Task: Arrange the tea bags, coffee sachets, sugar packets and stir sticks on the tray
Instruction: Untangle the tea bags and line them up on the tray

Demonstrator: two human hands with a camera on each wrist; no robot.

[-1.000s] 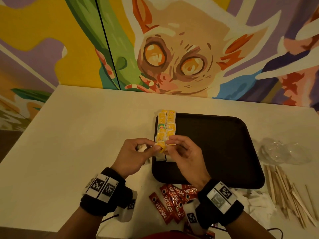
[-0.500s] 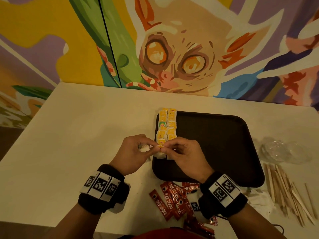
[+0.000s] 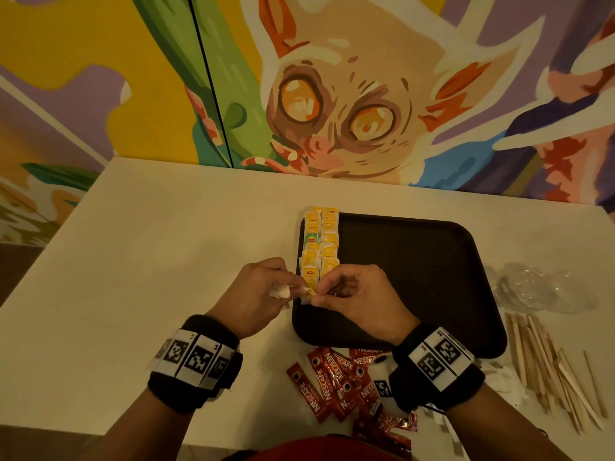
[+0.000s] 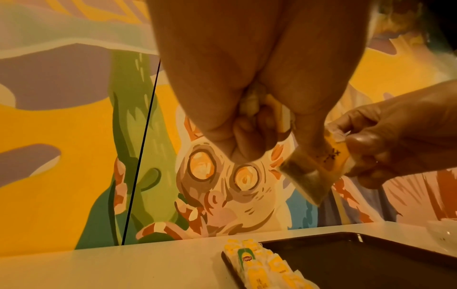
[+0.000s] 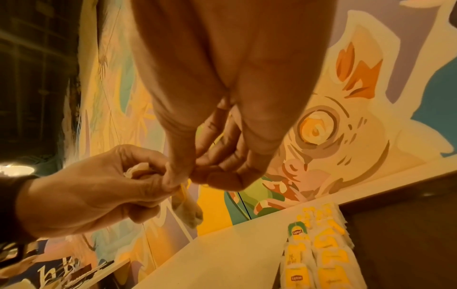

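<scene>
A black tray point(image 3: 416, 277) lies on the white table, with two rows of yellow tea bags point(image 3: 321, 241) along its left edge. Both hands meet just above the tray's near-left corner and pinch one tea bag point(image 4: 314, 166) between them. My left hand point(image 3: 259, 291) holds it with thumb and forefinger and keeps more white tea bags point(image 3: 279, 291) tucked in its palm. My right hand point(image 3: 352, 294) pinches the bag's yellow tag side. The bag point(image 5: 188, 209) hangs down below the fingertips in the right wrist view. Red coffee sachets point(image 3: 336, 384) lie near the table's front edge.
Wooden stir sticks point(image 3: 549, 367) lie scattered on the table to the right of the tray. Crumpled clear plastic point(image 3: 539, 291) sits beyond them. White packets point(image 3: 499, 380) lie by my right wrist. A painted wall runs along the table's far edge.
Both hands stayed together over the tray's near-left corner, shifting the pinched tea bag slightly. The head view tilted a little.
</scene>
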